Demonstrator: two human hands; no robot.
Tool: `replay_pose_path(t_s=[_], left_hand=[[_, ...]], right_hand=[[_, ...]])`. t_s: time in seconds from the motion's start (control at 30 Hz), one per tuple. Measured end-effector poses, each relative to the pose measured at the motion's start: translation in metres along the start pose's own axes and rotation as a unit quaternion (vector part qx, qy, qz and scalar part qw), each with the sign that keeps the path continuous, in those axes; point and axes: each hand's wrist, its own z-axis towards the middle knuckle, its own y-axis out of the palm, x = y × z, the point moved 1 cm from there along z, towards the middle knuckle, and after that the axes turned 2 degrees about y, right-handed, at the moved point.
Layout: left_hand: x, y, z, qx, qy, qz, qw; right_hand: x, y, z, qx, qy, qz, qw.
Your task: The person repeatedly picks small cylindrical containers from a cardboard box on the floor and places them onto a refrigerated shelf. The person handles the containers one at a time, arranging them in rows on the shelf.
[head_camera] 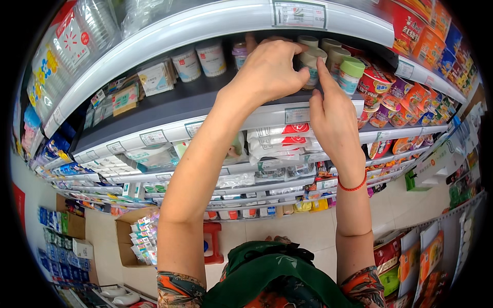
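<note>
My left hand (273, 69) reaches onto a dark shelf, its thumb and a fingertip against the left side of a jar with a beige lid (313, 56). Some of its other fingers are hidden or reach toward the back, near a container with a purple lid (240, 51). At the jar's front right, my right hand (334, 119) touches the lid with its extended index finger; its thumb stands apart, lower down. More beige-lidded jars (339, 56) stand behind and to the right, beside a green-lidded jar (351, 71). Whether my left hand grips the jar cannot be seen.
White tubs (212, 59) and flat packets (154, 79) stand to the left; instant noodle cups (375, 86) to the right. The upper shelf's edge (231, 17) hangs low over my hands. On the floor are a cardboard box (123, 242) of packets and a red plastic stool (213, 242).
</note>
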Motion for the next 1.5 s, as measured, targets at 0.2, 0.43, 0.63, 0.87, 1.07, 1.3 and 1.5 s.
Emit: replay_pose_path(t_s=[0.2,0.43,0.63,0.87,1.07,1.3,1.5], left_hand=[[0.006,0.008,0.003,0.009,0.013,-0.075,0.997],[0.013,0.018,0.000,0.020,0.017,-0.051,0.998],[0.008,0.025,-0.005,0.033,0.027,-0.037,0.998],[0.003,0.022,-0.025,0.095,0.099,-0.023,0.990],[0.000,0.005,-0.054,0.166,0.041,-0.013,0.985],[-0.015,-0.016,-0.066,0.007,-0.186,-0.119,0.975],[-0.032,0.000,-0.051,0.011,-0.153,-0.140,0.978]], right_hand=[[-0.003,-0.015,-0.013,0.025,-0.016,-0.048,0.998],[0.002,-0.017,-0.023,0.040,-0.012,-0.073,0.997],[0.000,-0.014,-0.025,0.035,0.012,-0.063,0.997],[-0.011,-0.006,-0.030,0.061,-0.028,-0.042,0.997],[-0.030,0.015,-0.028,0.041,-0.047,0.064,0.996],[-0.037,0.040,-0.024,-0.009,-0.050,-0.032,0.998],[-0.037,0.049,-0.022,0.004,-0.064,-0.095,0.993]])
